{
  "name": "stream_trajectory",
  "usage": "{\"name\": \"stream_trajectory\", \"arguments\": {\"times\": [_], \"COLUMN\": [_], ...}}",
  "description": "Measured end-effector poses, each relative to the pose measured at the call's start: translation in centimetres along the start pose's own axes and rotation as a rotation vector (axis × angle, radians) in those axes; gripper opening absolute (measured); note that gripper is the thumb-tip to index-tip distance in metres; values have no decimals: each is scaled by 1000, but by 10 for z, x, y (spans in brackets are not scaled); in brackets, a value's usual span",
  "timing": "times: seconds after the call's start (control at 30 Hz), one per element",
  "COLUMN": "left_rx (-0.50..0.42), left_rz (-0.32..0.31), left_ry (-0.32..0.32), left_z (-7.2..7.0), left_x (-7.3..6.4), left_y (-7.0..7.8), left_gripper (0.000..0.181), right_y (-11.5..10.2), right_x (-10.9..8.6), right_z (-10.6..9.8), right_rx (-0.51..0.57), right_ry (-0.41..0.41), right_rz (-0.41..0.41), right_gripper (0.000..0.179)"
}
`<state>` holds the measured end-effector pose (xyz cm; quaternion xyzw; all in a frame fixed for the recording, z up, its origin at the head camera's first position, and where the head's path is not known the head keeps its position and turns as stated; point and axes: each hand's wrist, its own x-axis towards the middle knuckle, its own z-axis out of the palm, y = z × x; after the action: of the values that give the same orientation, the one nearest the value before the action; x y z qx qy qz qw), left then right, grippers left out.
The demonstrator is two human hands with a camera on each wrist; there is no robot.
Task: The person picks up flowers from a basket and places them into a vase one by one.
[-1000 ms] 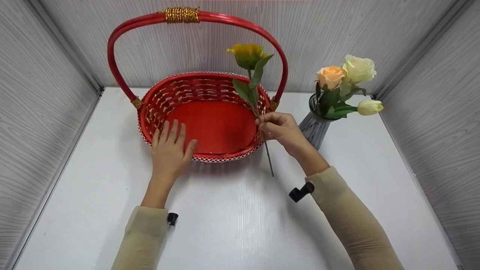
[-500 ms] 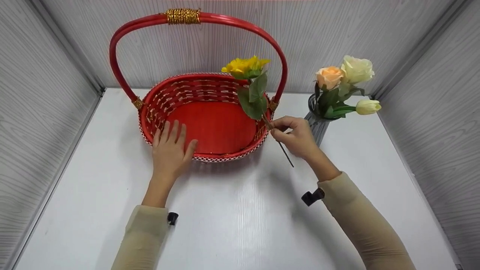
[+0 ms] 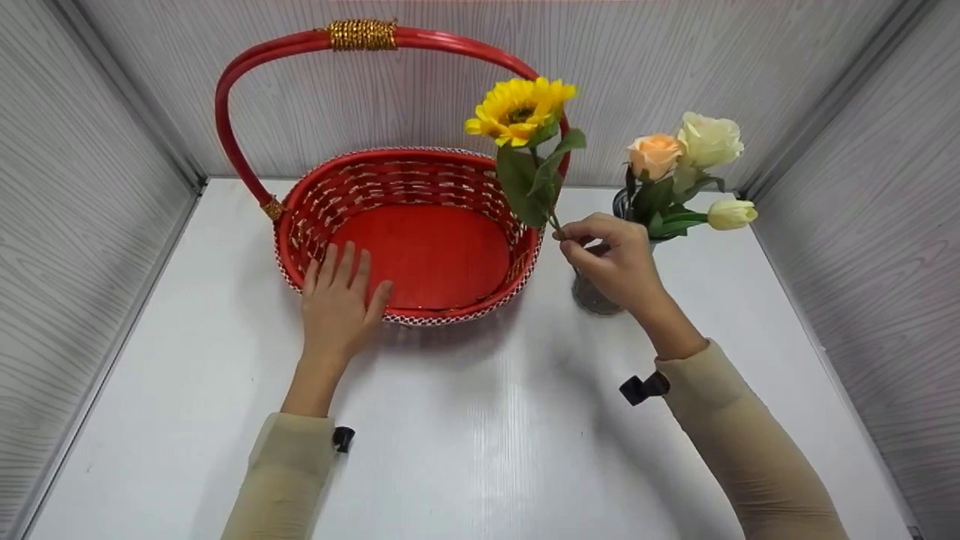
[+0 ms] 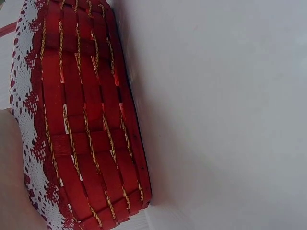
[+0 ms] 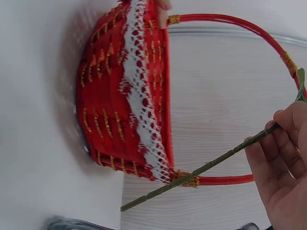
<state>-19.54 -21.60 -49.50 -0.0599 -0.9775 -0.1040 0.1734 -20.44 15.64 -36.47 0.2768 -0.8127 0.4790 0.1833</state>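
Observation:
In the head view my right hand (image 3: 611, 259) pinches the stem of a yellow sunflower (image 3: 520, 112) between thumb and fingertips. The bloom stands upright over the right end of a red woven basket (image 3: 435, 255), its green leaves just above my fingers. In the right wrist view the bare lower stem (image 5: 206, 166) slants down past the basket's lace rim. My left hand (image 3: 337, 300) lies with spread, straight fingers over the basket's near left rim. Lace trim and gold cord on the basket's outer side (image 4: 86, 124) show in the left wrist view.
Right of the basket stands a grey glass vase (image 3: 596, 294), partly hidden behind my right hand. It holds a peach rose (image 3: 655, 156), a cream rose (image 3: 710, 140) and a pale tulip (image 3: 731, 214). The tall basket handle (image 3: 247, 150) arches up before the back wall.
My right hand has moved right with the sunflower, from over the basket toward the vase. The bloom has turned so its face shows. My left hand has stayed at the rim.

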Motion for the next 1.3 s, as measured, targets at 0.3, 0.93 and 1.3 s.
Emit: {"name": "stream_trajectory", "arguments": {"times": [0.3,0.93,1.3], "left_rx": [4,-12,-5], "left_rz": [1,5,4], "left_ry": [4,11,4], "left_z": [2,0,-2], "left_x": [-1,-1,-2], "left_y": [-1,1,2], "left_gripper": [71,72,71], "right_y": [-13,-22,-26], "right_x": [12,47,52], "right_z": [-29,-64,-70], "right_rx": [82,273,172], "right_ry": [93,327,437], "right_rz": [-34,52,23], "right_gripper": [10,13,14]}}
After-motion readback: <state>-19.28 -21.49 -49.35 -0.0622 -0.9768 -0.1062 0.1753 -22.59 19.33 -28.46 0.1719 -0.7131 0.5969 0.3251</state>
